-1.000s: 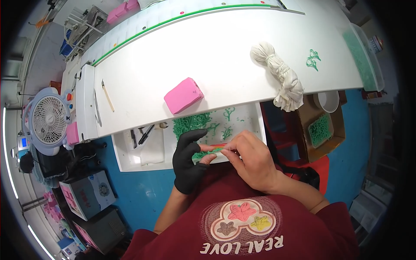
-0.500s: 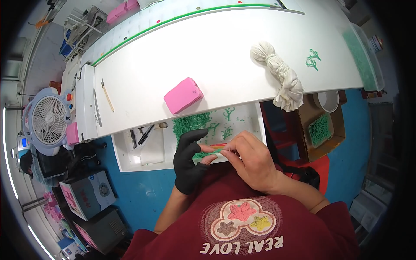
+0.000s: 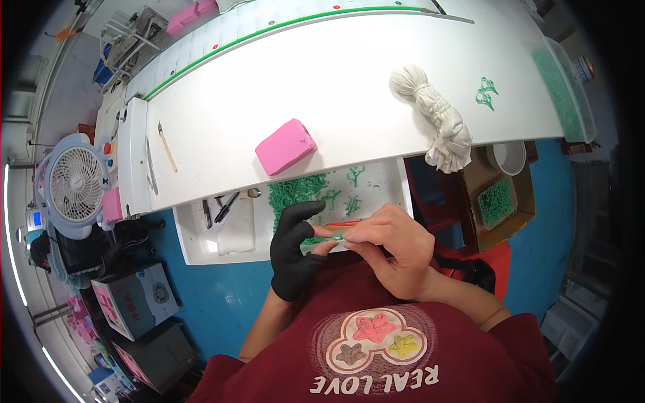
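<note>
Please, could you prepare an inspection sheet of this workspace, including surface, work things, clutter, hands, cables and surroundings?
Surface: long white table above an open white drawer.
Work things: small green piece between the hands; tangled green pieces in drawer.
Clutter: pink rectangular block, and twisted cream cloth overhanging the table edge.
Hands: bare right hand pinches the small green piece; black-gloved left hand is beside it, grip unclear.
Cables: nothing clearly seen.
Surroundings: round pale-blue fan, blue floor.

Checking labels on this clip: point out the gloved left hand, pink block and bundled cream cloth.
Gloved left hand (image 3: pixel 289 258): head view, middle of the hand.
Pink block (image 3: pixel 282 149): head view, its broad upper face.
Bundled cream cloth (image 3: pixel 437 114): head view, its gathered middle.
</note>
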A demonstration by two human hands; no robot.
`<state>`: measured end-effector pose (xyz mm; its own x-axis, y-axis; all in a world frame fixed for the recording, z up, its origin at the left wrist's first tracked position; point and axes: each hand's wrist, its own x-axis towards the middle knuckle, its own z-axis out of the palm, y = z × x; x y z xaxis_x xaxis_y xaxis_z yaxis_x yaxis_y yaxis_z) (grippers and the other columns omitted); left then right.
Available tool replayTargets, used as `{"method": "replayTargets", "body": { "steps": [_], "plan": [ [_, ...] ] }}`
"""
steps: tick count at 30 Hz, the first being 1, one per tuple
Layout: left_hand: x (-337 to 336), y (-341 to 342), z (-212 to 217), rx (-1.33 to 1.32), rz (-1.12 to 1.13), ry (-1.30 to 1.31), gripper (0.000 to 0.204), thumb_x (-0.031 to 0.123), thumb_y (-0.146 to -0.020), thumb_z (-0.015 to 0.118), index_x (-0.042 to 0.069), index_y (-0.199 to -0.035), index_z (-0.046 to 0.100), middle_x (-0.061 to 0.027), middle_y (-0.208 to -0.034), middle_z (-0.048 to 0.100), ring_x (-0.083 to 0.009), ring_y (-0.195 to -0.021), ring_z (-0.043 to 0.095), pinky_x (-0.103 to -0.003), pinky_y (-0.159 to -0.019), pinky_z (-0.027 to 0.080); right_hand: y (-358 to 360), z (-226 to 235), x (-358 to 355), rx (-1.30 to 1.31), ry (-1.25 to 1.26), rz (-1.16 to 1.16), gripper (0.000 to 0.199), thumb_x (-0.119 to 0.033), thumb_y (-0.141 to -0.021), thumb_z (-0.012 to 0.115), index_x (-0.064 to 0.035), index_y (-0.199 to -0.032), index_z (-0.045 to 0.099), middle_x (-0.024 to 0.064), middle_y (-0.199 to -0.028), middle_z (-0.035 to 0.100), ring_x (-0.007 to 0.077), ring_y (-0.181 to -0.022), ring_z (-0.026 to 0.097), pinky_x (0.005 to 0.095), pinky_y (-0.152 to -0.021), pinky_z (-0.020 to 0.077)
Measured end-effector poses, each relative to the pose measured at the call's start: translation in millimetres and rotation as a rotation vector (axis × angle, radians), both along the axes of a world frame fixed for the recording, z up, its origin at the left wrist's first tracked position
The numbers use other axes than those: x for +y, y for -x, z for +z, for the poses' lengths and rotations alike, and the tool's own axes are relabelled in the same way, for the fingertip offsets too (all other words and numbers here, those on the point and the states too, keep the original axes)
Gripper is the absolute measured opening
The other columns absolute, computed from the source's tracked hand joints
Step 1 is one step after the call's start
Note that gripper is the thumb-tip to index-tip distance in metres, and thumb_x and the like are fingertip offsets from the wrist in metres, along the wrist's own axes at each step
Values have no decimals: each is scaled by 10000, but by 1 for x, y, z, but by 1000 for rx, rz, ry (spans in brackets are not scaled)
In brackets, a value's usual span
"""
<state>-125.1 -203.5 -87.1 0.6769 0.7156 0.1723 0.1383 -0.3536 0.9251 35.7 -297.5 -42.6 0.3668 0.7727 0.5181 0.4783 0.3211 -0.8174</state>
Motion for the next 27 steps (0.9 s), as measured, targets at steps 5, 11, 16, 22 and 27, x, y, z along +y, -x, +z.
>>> {"method": "replayTargets", "body": {
  "steps": [5,11,16,22,27],
  "plan": [
    [-2,-1,-1,-8,10,12,179,125,-708,781,55,-844,688,-132,-1164,585,-265,-1089,559,-364,-916,445,1,-3,2,-14,29,36,240,51,-723,716,-39,-942,676,58,-798,659,207,-653,583,298,-575,440],
    [-2,-1,-2,-3,1,0,191,112,-690,788,61,-846,690,-128,-1165,586,-265,-1095,560,-365,-918,448,2,-3,2,-25,69,34,244,49,-725,712,-46,-948,681,57,-800,659,210,-662,583,309,-584,447],
    [-2,-2,0,-13,-1,5,184,113,-695,786,62,-840,685,-124,-1163,589,-264,-1090,562,-365,-909,453,1,-5,1,-26,76,45,254,54,-723,708,-47,-955,684,55,-809,657,213,-667,577,313,-584,453],
    [-1,0,-2,-20,-22,-9,221,167,-734,780,19,-833,649,-154,-1167,588,-270,-1082,549,-380,-933,429,1,-2,2,-71,84,59,322,63,-705,701,-50,-1006,691,49,-807,657,211,-674,566,311,-576,465],
    [-2,1,-2,-8,-21,-16,246,191,-738,781,10,-827,640,-160,-1165,588,-274,-1076,553,-377,-931,431,1,-3,2,-105,92,54,346,61,-694,702,-50,-1022,692,45,-799,654,208,-675,566,307,-575,470]
  ]
}}
